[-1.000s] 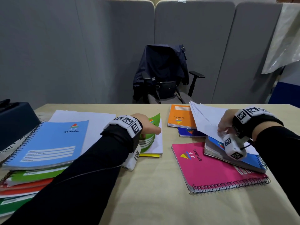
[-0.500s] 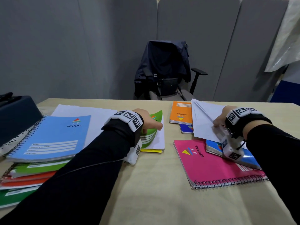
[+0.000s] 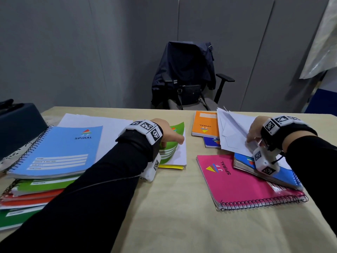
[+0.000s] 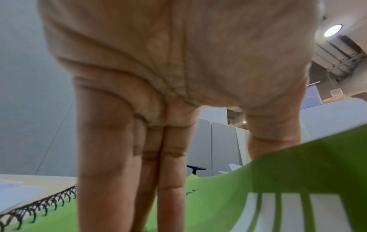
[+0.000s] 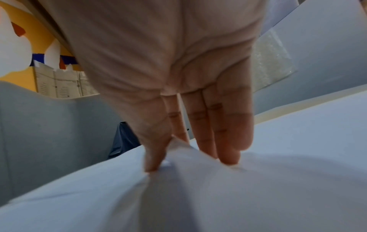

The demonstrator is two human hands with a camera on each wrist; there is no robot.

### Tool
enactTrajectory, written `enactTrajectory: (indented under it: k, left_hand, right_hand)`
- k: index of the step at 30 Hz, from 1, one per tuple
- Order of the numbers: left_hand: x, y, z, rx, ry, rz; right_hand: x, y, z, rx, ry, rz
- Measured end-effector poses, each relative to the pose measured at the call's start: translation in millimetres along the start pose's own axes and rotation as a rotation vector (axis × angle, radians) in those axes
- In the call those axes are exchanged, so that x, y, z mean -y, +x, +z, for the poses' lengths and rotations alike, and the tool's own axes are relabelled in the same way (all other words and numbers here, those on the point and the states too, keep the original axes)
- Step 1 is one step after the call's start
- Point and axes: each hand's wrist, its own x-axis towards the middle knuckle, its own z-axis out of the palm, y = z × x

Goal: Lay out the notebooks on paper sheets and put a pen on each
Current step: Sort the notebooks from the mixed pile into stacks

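1. While both hands work on the beige table (image 3: 164, 207), the largest item on it is the light blue notebook (image 3: 60, 150), printed "JF SPIRAL". It tops a stack at the left edge, and a white paper sheet (image 3: 109, 128) shows just behind it.
2. At right, the pink notebook (image 3: 242, 181) lies flat, marked "JF SPIRAL", with its coil toward the near edge. A blue notebook (image 3: 284, 177) overlaps its far right corner.
3. Loose white sheets (image 3: 231, 132) rise tilted above the blue notebook. The right hand (image 3: 255, 130) pinches them; the right wrist view shows thumb and fingers (image 5: 228, 141) gathering the paper into a ridge.
4. Near the centre, the green notebook (image 3: 171, 143) rests on a white sheet, cover bowed upward. The left hand (image 3: 167, 132) presses on it with straight fingers (image 4: 107, 157), thumb hooked at the lifted cover edge.
5. Behind the sheets, the orange notebook (image 3: 205, 124) reads "JF SPIRAL" upside down.
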Motion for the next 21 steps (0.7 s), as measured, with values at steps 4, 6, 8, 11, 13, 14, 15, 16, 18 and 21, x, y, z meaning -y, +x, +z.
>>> enactTrajectory:
  k: [4, 6, 8, 11, 13, 14, 15, 16, 18, 21]
  left_hand:
    - [-1, -2, -1, 0.001, 0.010, -0.002]
    - [-1, -3, -2, 0.004, 0.005, -0.001]
    - [0, -4, -2, 0.007, -0.004, -0.005]
    - [-1, -5, -2, 0.012, -0.006, -0.005]
    - [-1, -5, -2, 0.011, -0.003, -0.003]
    - [-1, -5, -2, 0.010, -0.002, -0.003]
    - [-1, -5, -2, 0.007, -0.002, -0.004]
    - [0, -5, -2, 0.005, -0.003, -0.003]
    - [0, -5, -2, -0.002, -0.005, 0.005]
    - [2, -5, -2, 0.001, -0.010, 0.013]
  right_hand:
    - [5, -42, -1, -0.050, 0.137, -0.054]
    - [5, -51, -1, -0.069, 0.210, -0.065]
    - [7, -57, -3, -0.032, 0.192, -0.068]
    - [9, -64, -8, 0.099, 0.169, -0.108]
    - [7, -72, -11, 0.181, 0.115, -0.107]
    - [5, -77, -10, 0.205, 0.081, -0.091]
    - [2, -80, -9, 0.217, 0.042, -0.086]
    - [0, -84, -9, 0.229, 0.007, -0.095]
    - [-3, -92, -7, 0.277, -0.012, -0.106]
    - [-8, -96, -2, 0.233, 0.024, -0.128]
